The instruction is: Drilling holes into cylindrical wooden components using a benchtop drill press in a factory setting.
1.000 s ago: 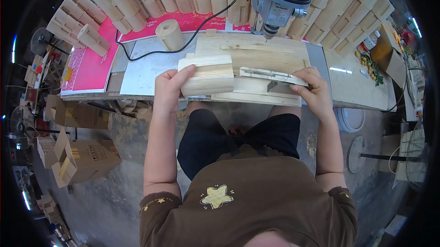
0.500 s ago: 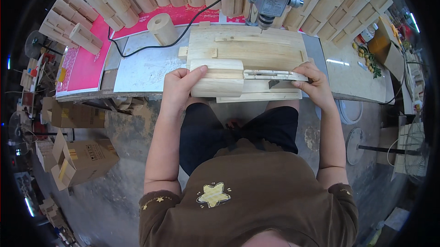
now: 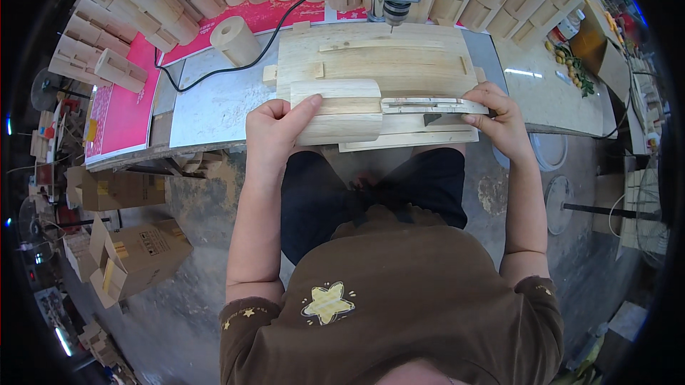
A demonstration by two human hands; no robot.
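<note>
My left hand (image 3: 275,124) is closed round the left end of a pale wooden cylinder (image 3: 342,130), its thumb lying on top. The cylinder is on its side and has a flat lengthwise band along the upper face. My right hand (image 3: 501,122) pinches the far right end of a narrow slotted wooden strip (image 3: 421,105) between thumb and fingers. The strip's left end meets the cylinder's right end; whether it enters the cylinder I cannot tell. Both pieces are over the near part of a wooden board jig (image 3: 385,64). A small dark piece (image 3: 432,119) shows under the strip.
A bench drill (image 3: 399,7) stands behind the jig, its bit pointing down. A black cable (image 3: 264,64) curves across the bench at left, past an upright wooden cylinder (image 3: 235,41). Stacked wooden cylinders (image 3: 143,3) line the back. Open cardboard boxes (image 3: 139,256) sit on the floor at left.
The view has shifted slightly, so the bench and drill appear higher. Both hands keep their grips, with the strip and cylinder in nearly the same position against each other.
</note>
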